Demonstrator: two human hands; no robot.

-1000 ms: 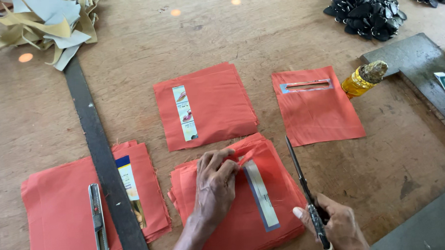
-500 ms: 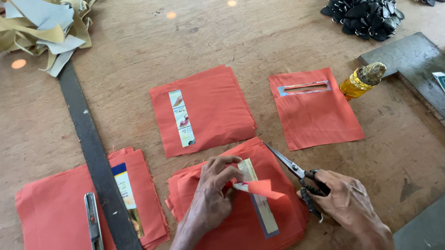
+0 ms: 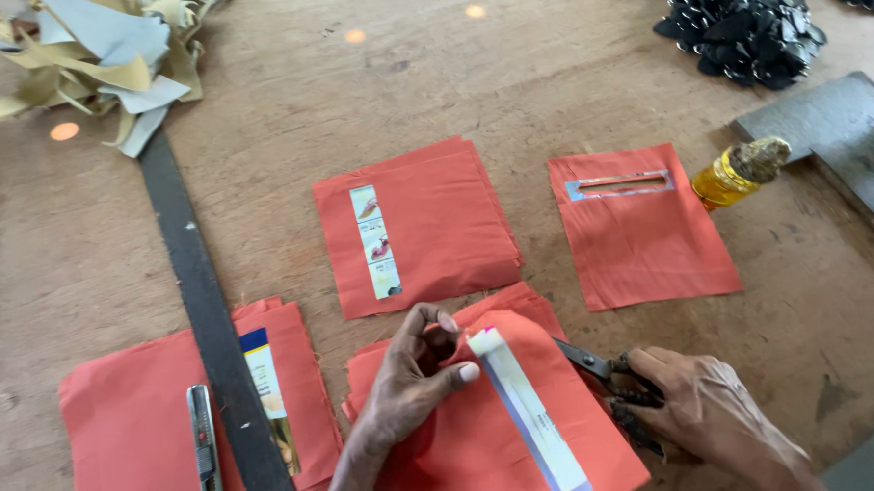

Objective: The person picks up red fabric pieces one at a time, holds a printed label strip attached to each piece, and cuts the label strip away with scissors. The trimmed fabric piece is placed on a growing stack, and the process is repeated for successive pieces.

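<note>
two hands, left hand (image 3: 418, 379) fingers pinching white strip (image 3: 528, 408) end, right hand (image 3: 705, 411) gripping scissors (image 3: 599, 366)

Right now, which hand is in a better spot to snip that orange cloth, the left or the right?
Probably the right hand: it already holds the scissors, whose blades point at the orange cloth. The left hand pinches the cloth beside the white strip and has no tool.

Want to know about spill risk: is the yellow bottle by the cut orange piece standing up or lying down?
Lying down. The yellow bottle rests on its side on the wooden table, stopper end pointing right, beside the orange cloth piece.
</note>
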